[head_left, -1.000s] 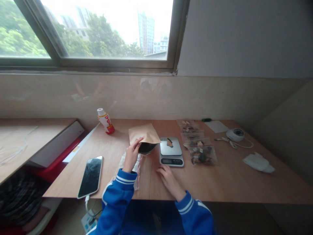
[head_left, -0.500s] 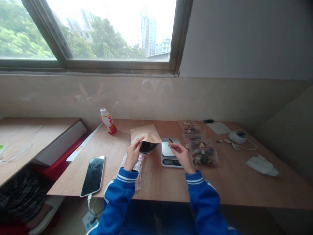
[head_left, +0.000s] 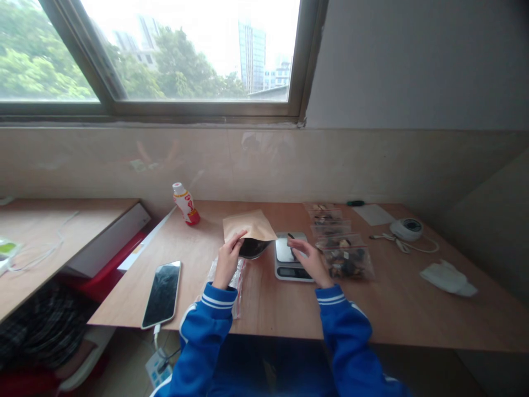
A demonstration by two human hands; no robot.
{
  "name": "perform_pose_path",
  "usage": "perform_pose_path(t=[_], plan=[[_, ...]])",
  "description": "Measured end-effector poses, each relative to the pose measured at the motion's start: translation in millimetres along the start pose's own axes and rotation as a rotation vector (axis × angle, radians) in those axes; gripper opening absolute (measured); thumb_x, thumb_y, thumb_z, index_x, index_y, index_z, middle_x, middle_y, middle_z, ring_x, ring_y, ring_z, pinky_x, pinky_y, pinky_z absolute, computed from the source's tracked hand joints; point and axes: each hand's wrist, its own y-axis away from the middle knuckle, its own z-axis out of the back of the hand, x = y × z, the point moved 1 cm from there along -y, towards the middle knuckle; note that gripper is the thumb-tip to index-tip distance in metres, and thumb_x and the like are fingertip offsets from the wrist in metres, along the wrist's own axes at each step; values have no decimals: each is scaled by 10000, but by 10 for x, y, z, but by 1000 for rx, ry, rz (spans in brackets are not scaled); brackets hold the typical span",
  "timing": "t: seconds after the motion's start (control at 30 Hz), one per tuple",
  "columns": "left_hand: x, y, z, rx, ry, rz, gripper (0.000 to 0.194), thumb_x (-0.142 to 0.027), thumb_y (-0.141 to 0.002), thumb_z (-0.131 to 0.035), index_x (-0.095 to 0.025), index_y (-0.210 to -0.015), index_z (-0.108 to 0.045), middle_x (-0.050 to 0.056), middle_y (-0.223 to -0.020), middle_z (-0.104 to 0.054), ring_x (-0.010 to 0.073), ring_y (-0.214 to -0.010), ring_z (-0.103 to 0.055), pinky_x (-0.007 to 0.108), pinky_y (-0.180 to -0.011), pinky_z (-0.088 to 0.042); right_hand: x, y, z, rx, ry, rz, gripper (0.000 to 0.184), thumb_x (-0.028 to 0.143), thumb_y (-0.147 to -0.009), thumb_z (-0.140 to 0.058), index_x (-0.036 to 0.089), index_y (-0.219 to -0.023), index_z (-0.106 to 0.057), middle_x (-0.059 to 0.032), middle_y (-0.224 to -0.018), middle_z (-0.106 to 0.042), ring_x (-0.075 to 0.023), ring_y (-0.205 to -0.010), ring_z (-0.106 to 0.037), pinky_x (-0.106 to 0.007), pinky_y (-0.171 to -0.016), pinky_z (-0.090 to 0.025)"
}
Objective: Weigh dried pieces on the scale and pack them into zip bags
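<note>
Gripping a kraft paper pouch (head_left: pixel 249 225) near its lower edge, left hand (head_left: pixel 226 260) closed, with fingers curled over the paper. Pouch held tilted, partly covering a dark rounded object (head_left: pixel 252 249), too shadowed to identify with certainty and touching the pouch's right side. Right hand (head_left: pixel 309 262) poised just above the platform of a digital kitchen scale (head_left: pixel 287 273), with fingers (head_left: pixel 303 249) lowered beside a small dark piece (head_left: pixel 291 239); hold on the piece not determinable from this view. Scale positioned just right of the pouch, between the two hands.

Immediately right of the scale, clear zip bags (head_left: pixel 330 230) arranged in a row running toward the wall, each containing dark and tan dried pieces; nearest and fullest bag (head_left: pixel 348 263) just beside right hand. Beneath left wrist, a clear plastic bag with red edging (head_left: pixel 228 281) lying flat on a wooden desk (head_left: pixel 384 314).

Farther left, a smartphone (head_left: pixel 162 295), face up with a cable attached, and an upright plastic drink bottle with a red base (head_left: pixel 185 204). Toward the far right, a round white device with a cord (head_left: pixel 407 229), a crumpled white cloth (head_left: pixel 448 278) and a white sheet (head_left: pixel 374 214). Blue sleeves with white stripes (head_left: pixel 202 322) covering both forearms.
</note>
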Motion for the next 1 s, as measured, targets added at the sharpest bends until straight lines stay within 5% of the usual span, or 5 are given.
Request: perform_pose_path(t=[0.23,0.43,0.87,1.0], plan=[[-4,-22,9,3,-13,2,314,-257,-869,-478,-203,-1110,-671,51,-1226,-654,214,-1186,-565,372,-1055,-385,-304,-274,111,62,437,111,377,192,-862,-395,194,-1160,-626,-95,-1137,-678,-217,-1071,-619,-401,-950,-471],[-3,-20,36,32,-7,-4,329,-268,-871,-477,-183,-1128,-664,71,-1224,-654,221,-1177,-571,375,-1052,-388,-502,-313,166,30,536,126,435,167,-851,-356,159,-1229,-571,-116,-1061,-677,-232,-1021,-603,-425,-939,-449],[-6,-28,2,29,3,-3,317,-271,-868,-491,-192,-1119,-668,64,-1214,-659,217,-1175,-572,371,-1051,-391,-346,-277,150,9,596,94,430,125,-819,-391,191,-1184,-608,-72,-1015,-720,-239,-1059,-578,-469,-973,-390],[-10,-25,-1,26,1,-11,313,-250,-871,-486,-196,-1119,-669,64,-1232,-649,220,-1196,-557,377,-1063,-376,-111,-264,144,-29,477,84,369,149,-808,-424,186,-1098,-649,-80,-991,-726,-247,-1024,-608,-468,-957,-416]])
